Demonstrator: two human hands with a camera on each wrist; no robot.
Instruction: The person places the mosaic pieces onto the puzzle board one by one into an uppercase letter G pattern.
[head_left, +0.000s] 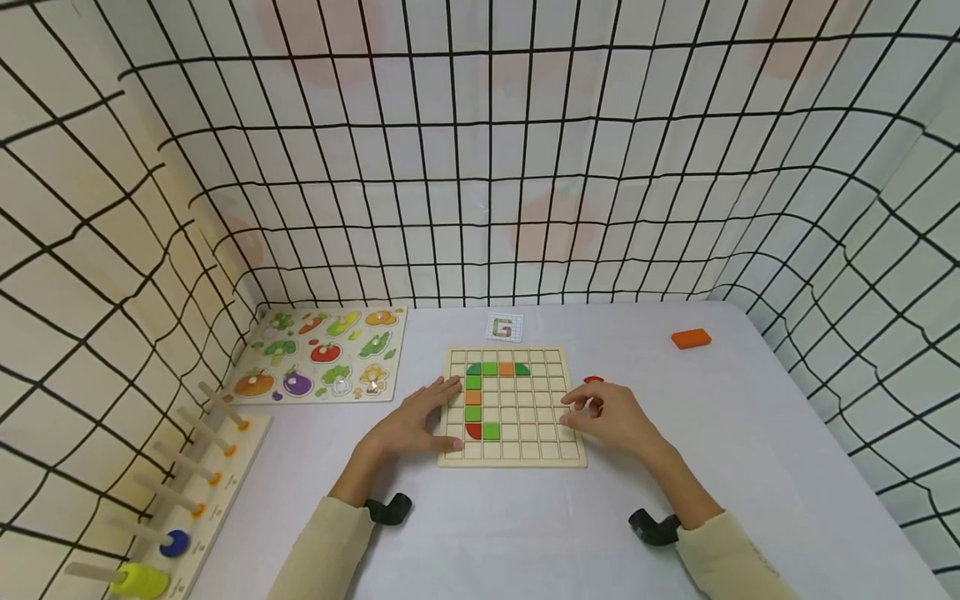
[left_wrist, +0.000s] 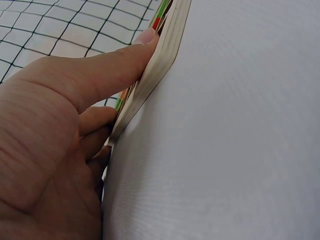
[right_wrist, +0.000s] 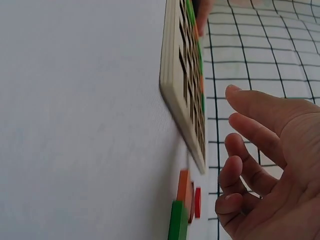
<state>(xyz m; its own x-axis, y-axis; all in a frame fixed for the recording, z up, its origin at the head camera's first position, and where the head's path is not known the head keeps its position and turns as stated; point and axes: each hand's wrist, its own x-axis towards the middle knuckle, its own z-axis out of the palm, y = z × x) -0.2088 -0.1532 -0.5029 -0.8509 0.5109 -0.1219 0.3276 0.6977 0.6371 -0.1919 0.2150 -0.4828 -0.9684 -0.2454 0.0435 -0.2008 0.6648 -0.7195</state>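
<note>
A light wooden grid board [head_left: 529, 432] lies flat on the table. Green, orange and red tiles [head_left: 472, 398] fill a row near its top, a column down the left and a short piece at the bottom. Along the board's left edge rests my left hand [head_left: 411, 423], thumb [left_wrist: 120, 62] and fingers spread and touching the frame. My right hand [head_left: 618, 417] hovers at the right edge, fingers slightly bent, holding nothing. Below it, in the right wrist view, loose orange [right_wrist: 183, 192], green [right_wrist: 177, 220] and red [right_wrist: 198, 202] pieces lie beside the board; the hand mostly hides them in the head view.
Behind the board lies a small pattern card [head_left: 505, 327]. A vegetable puzzle board [head_left: 318, 354] is at the back left, near a peg stand [head_left: 225, 492] with coloured rings. An orange block [head_left: 691, 338] sits at the back right. Black wire mesh [head_left: 487, 167] encloses the table.
</note>
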